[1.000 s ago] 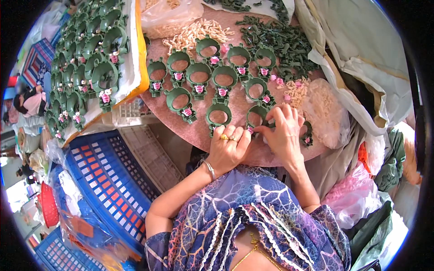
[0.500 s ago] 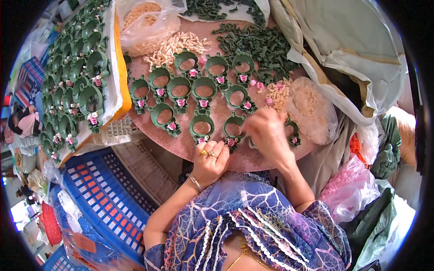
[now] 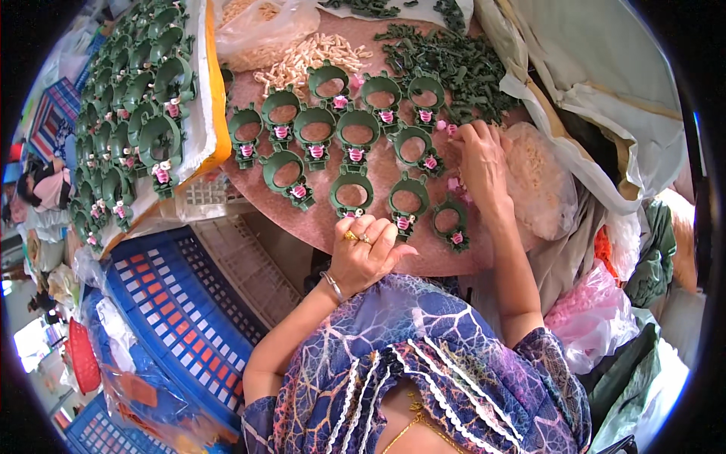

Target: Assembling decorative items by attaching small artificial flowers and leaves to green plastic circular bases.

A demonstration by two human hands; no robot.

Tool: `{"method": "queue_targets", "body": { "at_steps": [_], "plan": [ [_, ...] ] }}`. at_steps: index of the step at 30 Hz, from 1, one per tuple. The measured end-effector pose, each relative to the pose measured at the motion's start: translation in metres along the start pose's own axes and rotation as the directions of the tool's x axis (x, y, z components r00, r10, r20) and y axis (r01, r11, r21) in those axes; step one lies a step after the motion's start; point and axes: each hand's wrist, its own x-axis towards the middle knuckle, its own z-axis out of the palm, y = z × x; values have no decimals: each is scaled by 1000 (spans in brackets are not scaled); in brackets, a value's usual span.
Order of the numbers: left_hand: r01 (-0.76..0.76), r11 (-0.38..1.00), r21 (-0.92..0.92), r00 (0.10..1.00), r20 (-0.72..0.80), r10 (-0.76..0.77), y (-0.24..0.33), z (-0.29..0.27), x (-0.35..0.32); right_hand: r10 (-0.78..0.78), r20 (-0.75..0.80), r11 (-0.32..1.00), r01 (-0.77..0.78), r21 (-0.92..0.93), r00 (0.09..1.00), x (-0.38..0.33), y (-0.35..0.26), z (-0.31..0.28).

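Note:
Several green plastic rings (image 3: 356, 136) with small ears stand in rough rows on the round pink table, most bearing a striped pink piece (image 3: 355, 154) at the near end. At the table's near edge my left hand (image 3: 363, 253) is curled closed just below one ring (image 3: 352, 193); whatever its fingers hold is hidden. My right hand (image 3: 484, 163) is farther out on the right, fingers bent and bunched beside small pink pieces (image 3: 442, 127). I cannot make out what is between its fingertips. One smaller green ring (image 3: 450, 219) lies near my right forearm.
Loose dark green parts (image 3: 446, 68) and cream pegs (image 3: 318, 60) are heaped at the back. A clear bag of cream pieces (image 3: 538, 181) sits at right. On the left are a tilted white tray (image 3: 200, 113) packed with green rings and a blue basket (image 3: 185, 318).
My right hand has moved from above the near right rings out to the small pink pieces, uncovering the smaller ring. My left hand stays near the table edge, its thumb now showing.

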Motion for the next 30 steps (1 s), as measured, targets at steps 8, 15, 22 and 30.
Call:
{"method": "queue_targets", "body": {
  "at_steps": [8, 15, 22, 30],
  "plan": [
    [-432, 902, 28, 898, 102, 427, 10, -8, 19, 223, 4, 886, -204, 417, 975, -12, -3, -29],
    [-591, 793, -148, 776, 163, 609, 31, 21, 54, 302, 203, 553, -345, 759, 931, -36, 0, -57],
    [-551, 834, -20, 818, 181, 545, 10, 3, 55, -5, 310, 696, -219, 683, 951, -80, -4, -84],
    [-214, 976, -44, 958, 184, 218, 34, 0, 38, -60, 307, 773, -150, 616, 950, -97, -11, -76]
  ]
}}
